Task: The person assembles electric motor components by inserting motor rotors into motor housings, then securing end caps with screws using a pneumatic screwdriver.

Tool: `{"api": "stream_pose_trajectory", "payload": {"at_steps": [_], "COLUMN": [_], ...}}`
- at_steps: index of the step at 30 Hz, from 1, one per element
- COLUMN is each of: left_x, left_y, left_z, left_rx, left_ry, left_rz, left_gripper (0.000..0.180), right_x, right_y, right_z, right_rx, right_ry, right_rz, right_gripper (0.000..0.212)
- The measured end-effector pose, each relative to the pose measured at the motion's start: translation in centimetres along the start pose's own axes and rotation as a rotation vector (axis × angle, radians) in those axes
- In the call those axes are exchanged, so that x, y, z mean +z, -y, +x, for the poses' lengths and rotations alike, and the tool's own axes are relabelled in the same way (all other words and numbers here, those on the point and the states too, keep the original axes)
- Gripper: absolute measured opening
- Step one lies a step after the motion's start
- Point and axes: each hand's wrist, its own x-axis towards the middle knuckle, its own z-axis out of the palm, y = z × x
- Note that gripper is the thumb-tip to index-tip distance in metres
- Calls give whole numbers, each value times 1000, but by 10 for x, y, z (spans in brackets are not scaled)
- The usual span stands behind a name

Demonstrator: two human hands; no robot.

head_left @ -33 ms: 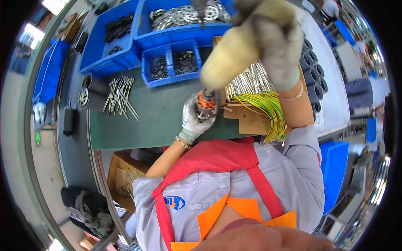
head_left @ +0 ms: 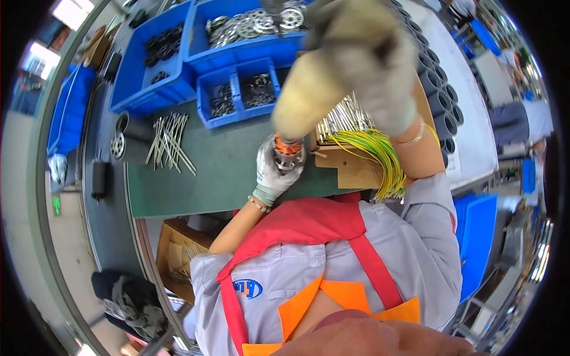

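Note:
My left hand (head_left: 272, 170), in a white glove, is closed around a small motor part with orange windings (head_left: 287, 146) and a silvery metal body, upright over the green tabletop's near side. Above it my right hand (head_left: 389, 83), in a pale glove and blurred by motion, grips a mallet-like tool with a thick pale-yellow cylindrical head (head_left: 309, 98). That head's lower end is at the top of the motor part and hides it; contact cannot be made out. To the right lie a bunch of thin metal rods (head_left: 343, 121) and yellow-green wires (head_left: 380, 160) in a cardboard box.
Blue bins (head_left: 246, 50) at the back hold silvery discs, dark rings and small metal pieces. Loose thin rods (head_left: 170, 142) lie on the left, beside a dark cylinder (head_left: 133, 139). Several grey tubes (head_left: 442, 101) stand at the right. A metal tool tip hangs at the top.
The tool's yellow head has come down slightly and to the left, nearer the motor part. The whole view has shifted a little; my left hand still holds the part.

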Motion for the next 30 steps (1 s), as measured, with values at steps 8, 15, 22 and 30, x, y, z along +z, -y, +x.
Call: {"api": "stream_pose_trajectory", "payload": {"at_steps": [8, 15, 22, 30], "left_x": [1, -32, -39, -7], "left_y": [7, -21, -66, -91], "left_z": [-23, -39, -19, 12], "left_rx": [-255, -219, -254, -384], "left_ry": [93, 49, 324, 690], "left_rz": [-360, -363, -291, -600], "left_gripper": [72, 96, 19, 27], "right_x": [-44, -271, -352, -327], "right_y": [-16, 9, 2, 81], "right_z": [-62, -127, -195, -169], "right_rx": [107, 523, 1130, 942], "right_ry": [319, -124, -21, -166], "right_rz": [-360, -1437, -1685, -1789], "right_gripper": [64, 36, 55, 50]}}
